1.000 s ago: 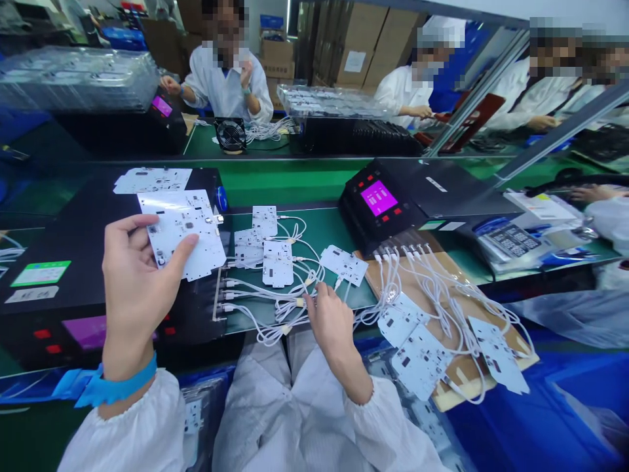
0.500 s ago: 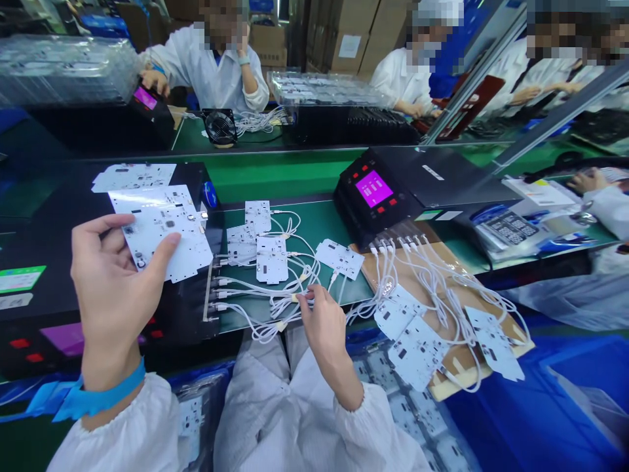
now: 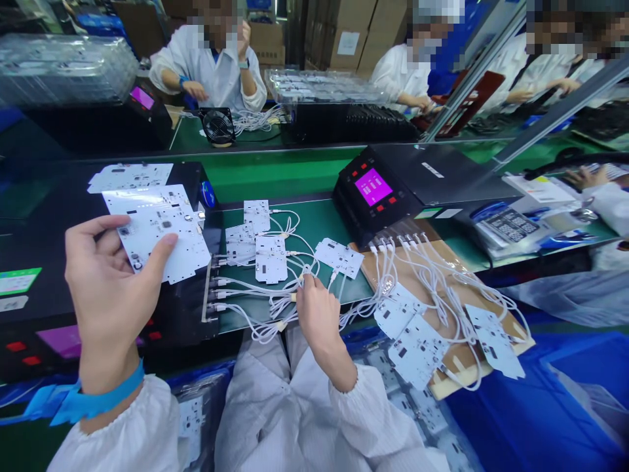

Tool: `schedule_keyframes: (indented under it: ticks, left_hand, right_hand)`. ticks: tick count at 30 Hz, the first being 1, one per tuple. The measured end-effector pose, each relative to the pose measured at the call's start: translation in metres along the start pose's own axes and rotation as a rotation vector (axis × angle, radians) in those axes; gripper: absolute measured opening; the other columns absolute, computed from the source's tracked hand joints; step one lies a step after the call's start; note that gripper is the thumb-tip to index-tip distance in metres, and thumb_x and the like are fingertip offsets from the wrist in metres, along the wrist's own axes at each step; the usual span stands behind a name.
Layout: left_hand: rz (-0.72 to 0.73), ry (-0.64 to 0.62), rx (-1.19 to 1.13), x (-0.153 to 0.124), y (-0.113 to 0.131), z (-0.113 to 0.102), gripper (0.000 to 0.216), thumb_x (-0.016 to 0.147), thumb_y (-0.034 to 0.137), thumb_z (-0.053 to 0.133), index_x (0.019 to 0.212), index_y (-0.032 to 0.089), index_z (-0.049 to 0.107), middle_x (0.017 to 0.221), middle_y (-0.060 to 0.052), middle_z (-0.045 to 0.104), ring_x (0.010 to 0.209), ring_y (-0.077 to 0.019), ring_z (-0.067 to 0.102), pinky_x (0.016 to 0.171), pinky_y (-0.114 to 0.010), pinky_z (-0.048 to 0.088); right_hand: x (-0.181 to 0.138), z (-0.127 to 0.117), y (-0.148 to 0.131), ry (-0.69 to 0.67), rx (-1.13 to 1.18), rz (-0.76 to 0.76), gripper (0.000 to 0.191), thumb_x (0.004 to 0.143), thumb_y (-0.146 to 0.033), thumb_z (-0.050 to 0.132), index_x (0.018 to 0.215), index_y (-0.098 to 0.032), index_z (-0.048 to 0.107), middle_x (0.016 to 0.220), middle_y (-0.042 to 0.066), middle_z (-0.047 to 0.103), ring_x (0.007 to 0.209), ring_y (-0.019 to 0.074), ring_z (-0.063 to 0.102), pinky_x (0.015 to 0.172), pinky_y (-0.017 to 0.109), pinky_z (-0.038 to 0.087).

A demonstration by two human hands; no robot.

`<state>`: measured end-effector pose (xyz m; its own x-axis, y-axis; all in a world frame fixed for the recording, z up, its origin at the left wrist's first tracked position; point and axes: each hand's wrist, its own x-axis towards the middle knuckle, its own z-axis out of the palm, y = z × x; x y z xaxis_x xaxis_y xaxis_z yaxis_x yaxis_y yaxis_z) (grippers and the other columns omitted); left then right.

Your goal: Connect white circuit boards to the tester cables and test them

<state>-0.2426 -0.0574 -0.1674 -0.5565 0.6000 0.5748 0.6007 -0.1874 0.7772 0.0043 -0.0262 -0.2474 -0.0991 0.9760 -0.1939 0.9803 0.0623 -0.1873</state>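
Observation:
My left hand (image 3: pixel 111 275) grips a white circuit board (image 3: pixel 164 229) between thumb and fingers, held up over the black box (image 3: pixel 194 328) on the left. Another white board (image 3: pixel 130 177) lies on top of that box, behind the held one. My right hand (image 3: pixel 319 311) is closed in a pinch on a white cable (image 3: pixel 305 270) amid the tangle on the green bench; its fingertips are partly hidden. Just beyond it, several cabled boards (image 3: pixel 271 259) lie together, and a single board (image 3: pixel 339 257) with a plug at its edge rests to the right.
A black tester with a magenta screen (image 3: pixel 373 186) stands at centre right. White cables run from it to boards (image 3: pixel 417 353) on a brown cardboard sheet (image 3: pixel 354 303). A blue bin (image 3: pixel 521 413) sits lower right. Co-workers in white coats (image 3: pixel 221 56) sit across the bench.
My right hand has shifted slightly left and away from me, deeper into the cables. The left hand still holds its board. A co-worker opposite has drawn an arm back from a box.

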Motion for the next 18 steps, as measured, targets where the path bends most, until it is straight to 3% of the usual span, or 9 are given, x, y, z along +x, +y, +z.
schedule_keyframes:
  ticks: [7,11,18]
  left_hand:
    - [0.002,0.000,-0.001,-0.001,0.000,0.000,0.065,0.065,0.036,0.088,0.119,0.018,0.056,0.109,-0.015,0.074,0.102,-0.0330,0.076,0.092,-0.063,0.064]
    - [0.016,-0.005,-0.009,-0.002,0.000,0.001,0.065,0.065,0.035,0.087,0.120,0.018,0.055,0.109,-0.015,0.073,0.104,-0.0329,0.075,0.101,-0.067,0.059]
    - [0.048,0.027,0.004,-0.002,0.000,0.003,0.069,0.065,0.035,0.089,0.123,0.017,0.056,0.108,-0.013,0.073,0.104,-0.0316,0.075,0.102,-0.065,0.059]
  right_hand:
    - [0.003,0.012,0.002,0.109,0.174,-0.009,0.029,0.102,-0.017,0.048,0.127,-0.016,0.063,0.121,0.013,0.071,0.093,0.0236,0.075,0.073,0.031,0.051]
    - [0.007,0.015,0.010,0.164,0.374,-0.094,0.040,0.095,-0.015,0.051,0.132,-0.015,0.065,0.119,0.011,0.070,0.087,0.0190,0.071,0.082,0.030,0.052]
    - [0.022,-0.011,0.019,0.050,0.570,-0.095,0.024,0.087,-0.020,0.060,0.106,-0.015,0.074,0.097,0.005,0.072,0.079,0.0172,0.064,0.081,0.029,0.048]
